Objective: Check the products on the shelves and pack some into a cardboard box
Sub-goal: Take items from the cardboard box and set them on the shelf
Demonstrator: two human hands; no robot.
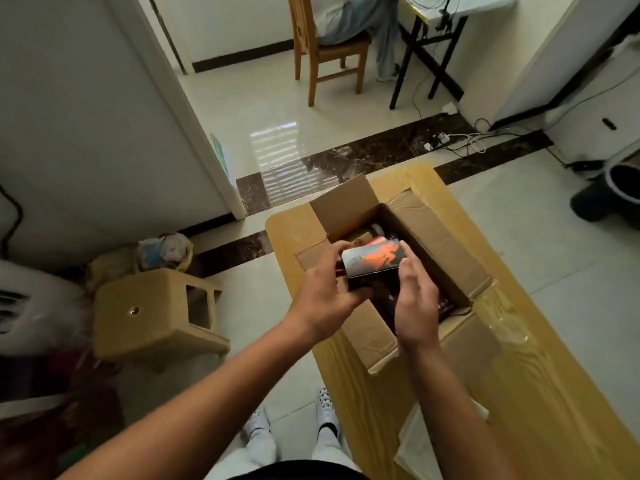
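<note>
The packet (374, 263) is held just above the open cardboard box (446, 251), gripped at its ends by the left hand (325, 292) and right hand (417, 306). It should be lowered level beside the dark goods (445, 308) inside and released only once seated.

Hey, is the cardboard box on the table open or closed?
Open. The cardboard box has its flaps spread outward, and dark packets show inside, below the held product box.
</note>
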